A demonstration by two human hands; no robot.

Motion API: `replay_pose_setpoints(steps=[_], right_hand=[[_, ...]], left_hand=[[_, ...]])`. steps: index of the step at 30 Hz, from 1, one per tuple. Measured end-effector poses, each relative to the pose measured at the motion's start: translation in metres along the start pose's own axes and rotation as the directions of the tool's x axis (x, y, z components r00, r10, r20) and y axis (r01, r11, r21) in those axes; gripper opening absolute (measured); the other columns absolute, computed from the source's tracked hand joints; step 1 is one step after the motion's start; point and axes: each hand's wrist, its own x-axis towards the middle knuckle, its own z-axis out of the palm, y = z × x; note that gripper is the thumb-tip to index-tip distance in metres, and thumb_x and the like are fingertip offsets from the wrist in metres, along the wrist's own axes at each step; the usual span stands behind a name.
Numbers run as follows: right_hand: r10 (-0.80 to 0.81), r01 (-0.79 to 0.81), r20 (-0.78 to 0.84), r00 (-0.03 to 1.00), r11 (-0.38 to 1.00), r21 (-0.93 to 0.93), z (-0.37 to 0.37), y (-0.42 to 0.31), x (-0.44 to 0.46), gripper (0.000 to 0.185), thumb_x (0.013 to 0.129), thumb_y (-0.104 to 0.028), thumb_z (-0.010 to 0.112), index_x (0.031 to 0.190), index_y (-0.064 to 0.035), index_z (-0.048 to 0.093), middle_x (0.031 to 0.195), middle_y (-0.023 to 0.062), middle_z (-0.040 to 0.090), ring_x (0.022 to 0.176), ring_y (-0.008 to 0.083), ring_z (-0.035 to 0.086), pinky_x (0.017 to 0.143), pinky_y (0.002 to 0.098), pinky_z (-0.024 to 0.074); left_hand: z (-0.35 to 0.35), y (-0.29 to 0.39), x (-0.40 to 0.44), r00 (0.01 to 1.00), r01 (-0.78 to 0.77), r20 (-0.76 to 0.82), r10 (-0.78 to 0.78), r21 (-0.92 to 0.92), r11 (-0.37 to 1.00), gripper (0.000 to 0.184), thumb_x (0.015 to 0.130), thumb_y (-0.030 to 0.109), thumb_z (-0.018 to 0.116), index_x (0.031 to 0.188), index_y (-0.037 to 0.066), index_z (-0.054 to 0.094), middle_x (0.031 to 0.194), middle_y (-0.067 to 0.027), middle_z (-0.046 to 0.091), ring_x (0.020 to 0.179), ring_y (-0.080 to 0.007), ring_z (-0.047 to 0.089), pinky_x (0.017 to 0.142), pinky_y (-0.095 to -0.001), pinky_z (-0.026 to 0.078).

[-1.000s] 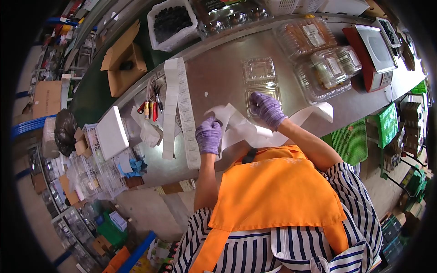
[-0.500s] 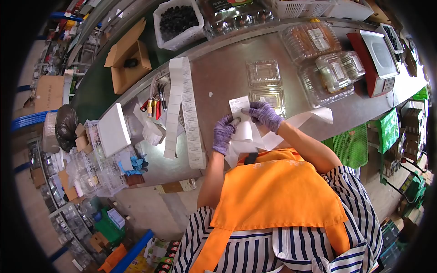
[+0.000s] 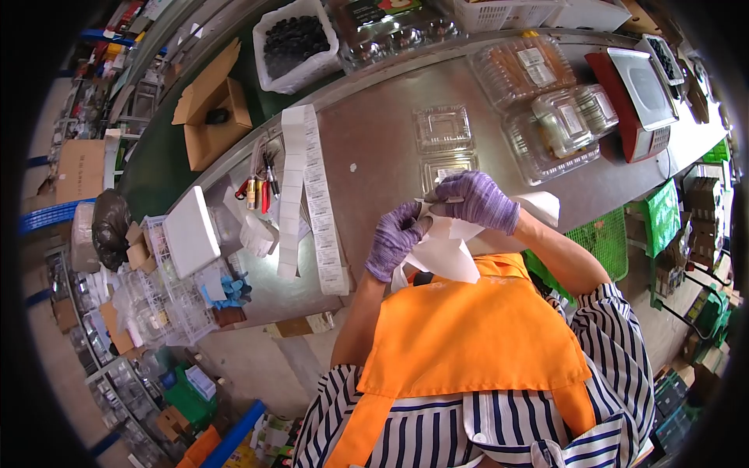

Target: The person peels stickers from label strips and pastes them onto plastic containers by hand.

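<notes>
Both hands wear purple knit gloves and meet over the near edge of the metal table. My left hand [image 3: 395,240] pinches one end of a white paper label strip [image 3: 446,253]. Close against it, my right hand [image 3: 476,201] grips the same strip, its fingers folded over the top. The strip hangs in loose folds in front of the orange apron, and part of it shows beyond my right wrist. Just beyond the hands lies a small clear container [image 3: 446,168] with a label on it, partly covered by my right hand. Another clear container [image 3: 443,128] lies behind it.
Long label strips [image 3: 318,195] lie left of centre, beside pens and cutters [image 3: 261,187]. Filled clear boxes [image 3: 530,66] and a red scale [image 3: 636,101] stand at the right. An open carton [image 3: 214,117] and a white basket of dark fruit [image 3: 295,47] are at the back left.
My hands came together on the strip, then my right hand turned over its top. The printed end seen upright half a second ago is now folded or hidden between the fingers.
</notes>
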Motion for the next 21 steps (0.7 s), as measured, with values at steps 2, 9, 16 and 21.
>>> replay_pose_setpoints(steps=[2, 9, 16, 21], right_hand=[[0.171, -0.175, 0.038, 0.985, 0.968, 0.178, 0.002, 0.004, -0.008, 0.022, 0.075, -0.023, 0.066, 0.089, -0.0056, 0.066, 0.074, 0.0082, 0.065, 0.067, 0.0183, 0.062, 0.064, 0.0289, 0.0484], [0.391, -0.392, 0.116, 0.913, 0.760, 0.519, 0.011, 0.020, -0.019, 0.024, 0.074, -0.018, 0.069, 0.091, -0.0023, 0.066, 0.079, 0.0058, 0.066, 0.072, 0.0106, 0.060, 0.070, 0.0241, 0.0482], [0.611, -0.356, 0.007, 0.792, 0.453, 0.817, 0.003, -0.005, 0.005, 0.019, 0.077, -0.013, 0.066, 0.090, 0.0011, 0.065, 0.079, 0.0015, 0.063, 0.072, 0.0083, 0.058, 0.067, 0.0217, 0.0469], [0.544, -0.365, -0.114, 0.831, 0.688, 0.627, 0.008, -0.014, 0.021, 0.017, 0.075, -0.014, 0.067, 0.087, -0.0026, 0.066, 0.078, 0.0026, 0.064, 0.069, 0.0109, 0.058, 0.065, 0.0246, 0.0467]], left_hand=[[0.006, 0.001, -0.004, 1.000, 0.004, 0.001, -0.004, -0.038, 0.999, 0.019, 0.079, 0.008, 0.063, 0.097, 0.001, 0.061, 0.069, 0.0041, 0.055, 0.061, -0.0025, 0.047, 0.057, -0.0186, 0.043], [0.009, 0.006, -0.014, 0.983, 0.180, 0.033, -0.179, -0.049, 0.982, 0.023, 0.080, 0.009, 0.061, 0.101, -0.001, 0.060, 0.077, 0.0014, 0.057, 0.065, -0.0038, 0.048, 0.058, -0.0195, 0.042], [-0.009, -0.014, 0.002, 0.927, 0.211, -0.264, -0.267, -0.223, 0.952, 0.018, 0.079, 0.018, 0.064, 0.090, 0.004, 0.063, 0.070, 0.0026, 0.055, 0.059, -0.0032, 0.045, 0.051, -0.0185, 0.037], [0.009, 0.024, 0.007, 0.953, 0.163, -0.247, -0.175, -0.067, 0.984, 0.023, 0.076, 0.020, 0.068, 0.088, 0.002, 0.062, 0.069, -0.0001, 0.059, 0.060, -0.0086, 0.051, 0.055, -0.0229, 0.042]])
